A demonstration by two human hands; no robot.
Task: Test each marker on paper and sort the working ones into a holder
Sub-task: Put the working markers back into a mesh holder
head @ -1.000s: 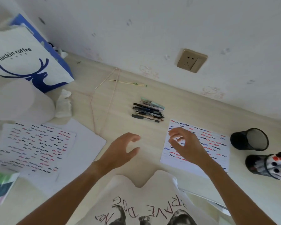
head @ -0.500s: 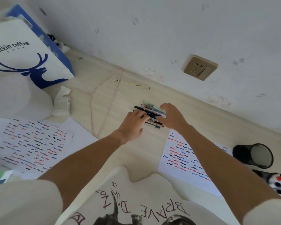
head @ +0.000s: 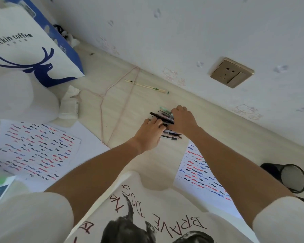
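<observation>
Both hands meet over the pile of markers (head: pixel 165 118) in the middle of the frame, on the pale desk (head: pixel 147 95). The left hand (head: pixel 148 133) lies on the pile's left side with its fingers laid across the dark barrels. The right hand (head: pixel 183 120) covers the pile's right side, its fingers curved over the far ends. Whether either hand actually grips a marker cannot be told, since the fingertips are hidden among the barrels.

The test paper (head: pixel 198 174), filled with red, blue and black squiggles, lies at the lower right, partly under the right forearm. At the right edge a black mesh holder (head: pixel 291 178) lies on its side with its mouth facing the camera.

At the left, another sheet of squiggles (head: pixel 30 148) rests on plain white paper. A white and blue coffee bag (head: pixel 30 50) stands in the upper left. A thin pink wire hanger (head: pixel 116 106) and a pair of chopsticks (head: pixel 146 86) lie near the wall, which carries a gold socket (head: pixel 232 72) at the upper right.
</observation>
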